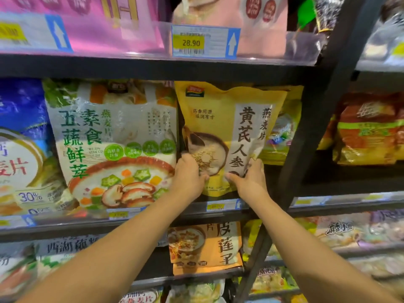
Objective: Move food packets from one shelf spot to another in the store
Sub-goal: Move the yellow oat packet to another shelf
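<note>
On the middle shelf (153,217), both hands grip the upright yellow packet (227,127).

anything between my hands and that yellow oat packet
No. The left hand and right hand both already grip the bottom corners of the yellow plastic oat packet; nothing lies between them.

Both hands held a yellow oatmeal packet (229,127) upright at the middle shelf (153,68). Left hand (188,173) gripped its lower left edge, right hand (251,176) its lower right corner, thumbs on the front. White vegetable packet (109,145) stood just beside it on the left, another yellow packet (286,127) behind on the right. Price tag 28.90 (192,42) hung above; orange packet (207,246) sat on the shelf below.
</note>
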`<state>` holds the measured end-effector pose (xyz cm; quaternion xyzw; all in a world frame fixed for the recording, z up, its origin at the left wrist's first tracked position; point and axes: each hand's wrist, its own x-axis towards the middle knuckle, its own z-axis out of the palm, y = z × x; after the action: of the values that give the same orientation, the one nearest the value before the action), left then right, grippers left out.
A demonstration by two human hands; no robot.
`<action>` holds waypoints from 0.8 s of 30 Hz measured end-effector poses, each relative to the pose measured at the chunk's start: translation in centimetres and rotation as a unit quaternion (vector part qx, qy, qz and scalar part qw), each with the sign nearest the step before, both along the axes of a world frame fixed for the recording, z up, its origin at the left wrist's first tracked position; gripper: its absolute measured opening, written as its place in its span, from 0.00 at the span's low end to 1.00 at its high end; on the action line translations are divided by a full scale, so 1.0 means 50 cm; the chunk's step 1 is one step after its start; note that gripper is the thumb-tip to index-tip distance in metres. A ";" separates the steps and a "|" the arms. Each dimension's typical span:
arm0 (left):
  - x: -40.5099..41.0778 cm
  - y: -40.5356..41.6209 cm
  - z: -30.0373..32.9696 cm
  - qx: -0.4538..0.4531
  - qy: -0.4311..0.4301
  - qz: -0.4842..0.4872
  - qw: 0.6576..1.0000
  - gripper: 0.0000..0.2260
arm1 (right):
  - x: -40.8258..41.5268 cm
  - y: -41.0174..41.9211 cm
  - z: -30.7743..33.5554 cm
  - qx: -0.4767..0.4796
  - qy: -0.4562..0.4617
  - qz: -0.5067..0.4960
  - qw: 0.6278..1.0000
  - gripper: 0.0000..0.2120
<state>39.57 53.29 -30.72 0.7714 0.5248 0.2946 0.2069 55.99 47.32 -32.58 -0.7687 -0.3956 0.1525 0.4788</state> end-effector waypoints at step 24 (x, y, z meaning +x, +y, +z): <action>0.100 0.110 0.008 -0.185 0.210 0.032 0.960 0.17 | 0.049 0.174 0.043 -0.256 -0.123 0.027 0.958 0.34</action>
<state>44.60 58.77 -30.30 0.7470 0.6263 0.0303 0.2211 58.42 56.01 -30.41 -0.8672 -0.4203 0.1655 0.2094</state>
